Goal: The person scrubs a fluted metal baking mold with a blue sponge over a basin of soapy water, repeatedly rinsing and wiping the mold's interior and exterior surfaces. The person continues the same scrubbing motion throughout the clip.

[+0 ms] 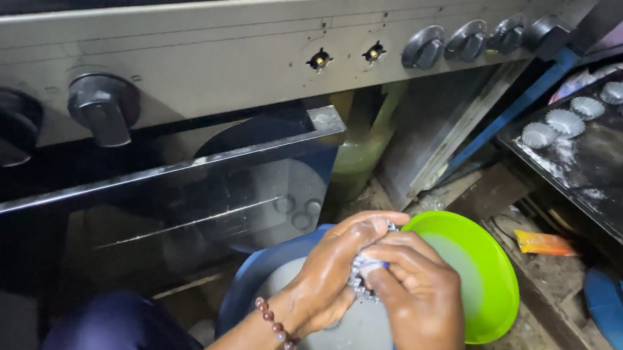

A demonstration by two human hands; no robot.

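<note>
The stove (208, 58) occupies the upper left of the view, its metal front panel tilted and fitted with dark control knobs (103, 105). Below the panel, the glass oven door (195, 194) stands slightly ajar.

At right, a black baking tray (615, 181) lies flat and carries several small fluted tart moulds (565, 122) in a row near its far edge, with white powder dusted beside them.

At bottom centre, a blue basin (252, 280) holds pale grey, cloudy liquid. A bright green bowl (488, 279) rests just beside it on the right, touching or overlapping its rim.

Above the basin, both hands are brought together. The left hand (332, 272), with a brown bead bracelet (276, 324) on the wrist, is closed around a small fluted metal mould (363, 267). The right hand (418, 296) is closed on the same mould from the other side, fingers curled over it. The mould is mostly hidden between the palms; only its crimped edge shows.

An orange packet (545, 243) lies on the floor between the green bowl and the tray.
</note>
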